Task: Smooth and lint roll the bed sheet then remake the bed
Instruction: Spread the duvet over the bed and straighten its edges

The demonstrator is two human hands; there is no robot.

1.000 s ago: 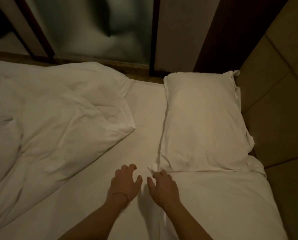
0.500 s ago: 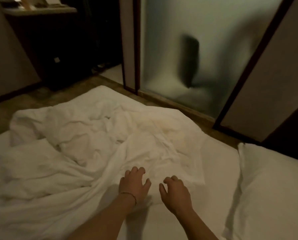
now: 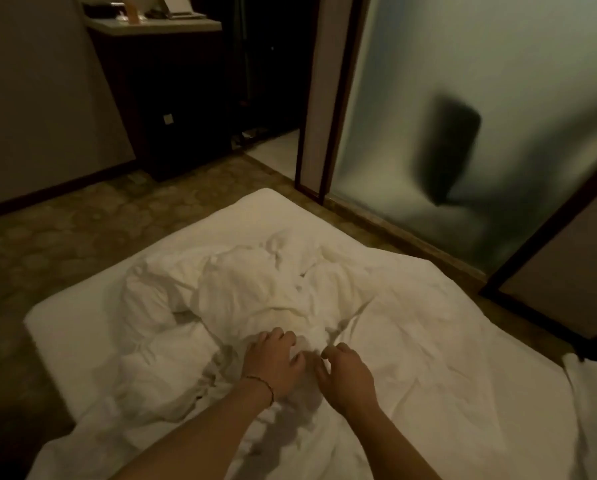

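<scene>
Left of both hands, the white duvet (image 3: 227, 299) lies bunched in thick folds on the bed sheet (image 3: 82, 334), which shows as a flat white strip along the mattress edge beyond the bunched folds. The left hand (image 3: 273, 365) rests palm-down on the duvet, fingers curled into the fabric; a thin bracelet (image 3: 260, 386) circles its wrist. Whether the fingers actually pinch a fold cannot be told from this view. Just beside it, nearly touching at the thumbs, the right hand (image 3: 347, 379) lies on the same crumpled cloth with its fingers bent downward; its hold on the fabric is likewise unclear. Creases radiate from the point between the two hands. Right of the right hand, the duvet spreads flatter toward the bed edge. Beyond the hands, a frosted glass panel (image 3: 463, 98) stands in a dark frame, and a dark cabinet (image 3: 158, 98) stands farther left across the patterned floor (image 3: 82, 230).
</scene>
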